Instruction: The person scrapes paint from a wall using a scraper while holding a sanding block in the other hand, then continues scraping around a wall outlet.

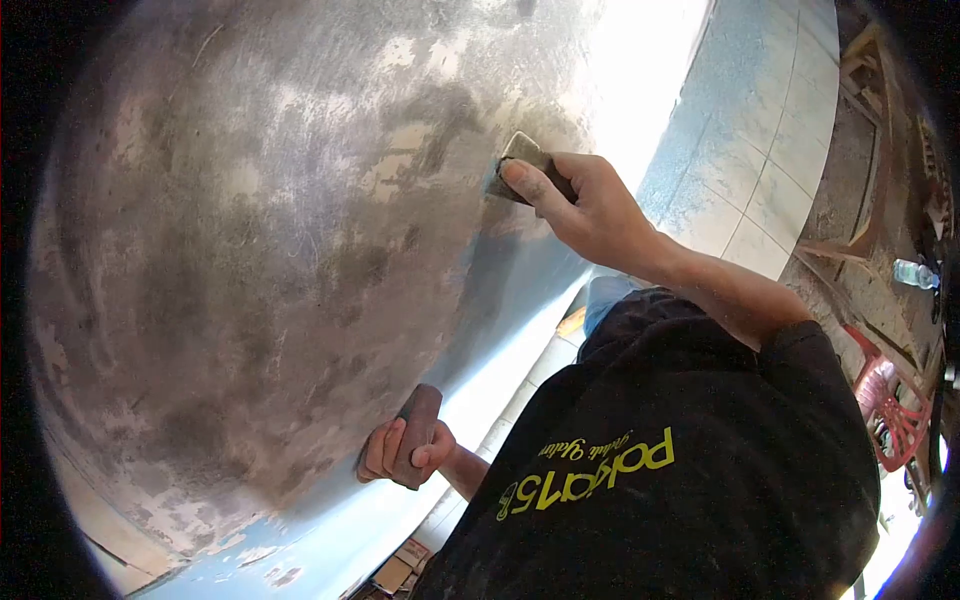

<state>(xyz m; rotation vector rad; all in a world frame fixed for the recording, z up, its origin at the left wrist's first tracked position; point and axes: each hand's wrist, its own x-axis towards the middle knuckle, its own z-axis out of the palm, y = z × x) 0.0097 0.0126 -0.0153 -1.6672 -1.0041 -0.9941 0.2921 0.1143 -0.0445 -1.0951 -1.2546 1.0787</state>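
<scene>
A large curved surface (260,250), patchy grey, brown and pale, fills the left and centre. My right hand (585,205) grips a small dark block (525,160) with a pale rim against this surface, near its right side. Lower down, my left hand (405,450) has its fingers wrapped round a brownish block (420,425) at the surface's lower edge. Pale dust marks my right thumb.
My torso in a black shirt (690,470) occupies the lower right. Pale tiles (750,170) lie beyond the surface. A red plastic chair (895,420), a clear bottle (912,273) and wooden framing (875,150) appear at the far right. Boxes (393,573) stand at the bottom.
</scene>
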